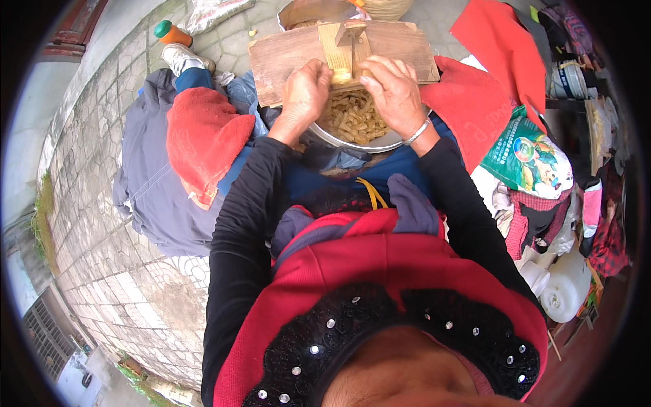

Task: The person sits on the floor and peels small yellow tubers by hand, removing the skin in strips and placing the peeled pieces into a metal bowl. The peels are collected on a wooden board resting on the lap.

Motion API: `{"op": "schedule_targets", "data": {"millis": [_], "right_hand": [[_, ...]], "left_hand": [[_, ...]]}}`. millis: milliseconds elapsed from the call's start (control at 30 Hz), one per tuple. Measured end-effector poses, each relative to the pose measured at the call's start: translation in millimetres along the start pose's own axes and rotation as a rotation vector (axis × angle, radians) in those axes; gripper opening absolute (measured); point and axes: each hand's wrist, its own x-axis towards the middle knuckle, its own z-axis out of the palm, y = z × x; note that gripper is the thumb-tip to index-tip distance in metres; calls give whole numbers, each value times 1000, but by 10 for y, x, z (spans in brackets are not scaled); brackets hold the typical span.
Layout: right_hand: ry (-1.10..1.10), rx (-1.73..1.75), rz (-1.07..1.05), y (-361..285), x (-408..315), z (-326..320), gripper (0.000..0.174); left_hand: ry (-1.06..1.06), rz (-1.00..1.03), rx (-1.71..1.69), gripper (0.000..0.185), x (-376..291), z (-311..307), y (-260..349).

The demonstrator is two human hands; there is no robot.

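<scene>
A wooden board (285,58) lies across a round metal basin (379,149), with an upright blade (353,58) fixed in a wooden block (350,35) at its middle. Short cut pieces of a yellowish-brown food (353,117), of a kind I cannot tell, fill much of the basin. My left hand (306,94) pinches a small bundle of yellow strips (342,76) against the board, left of the blade. Close to the blade's right side, my right hand (396,96) has its fingers bent over the same bundle, partly hiding its end.
Behind the board stands an open container (310,12). An orange bottle with a green cap (173,34) is on the paving near a shoe (185,58). Red cloths (203,137) drape both sides. A green printed bag (526,155) and a white plastic jug (564,290) are at right.
</scene>
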Motion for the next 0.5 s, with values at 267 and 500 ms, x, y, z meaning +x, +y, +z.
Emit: {"op": "schedule_targets", "data": {"millis": [267, 500], "right_hand": [[-170, 151, 237, 6, 132, -26, 32], [-694, 1389, 723, -820, -28, -583, 20]], "left_hand": [[-320, -176, -408, 34, -285, -120, 296], [-322, -34, -656, 44, -456, -230, 405]]}}
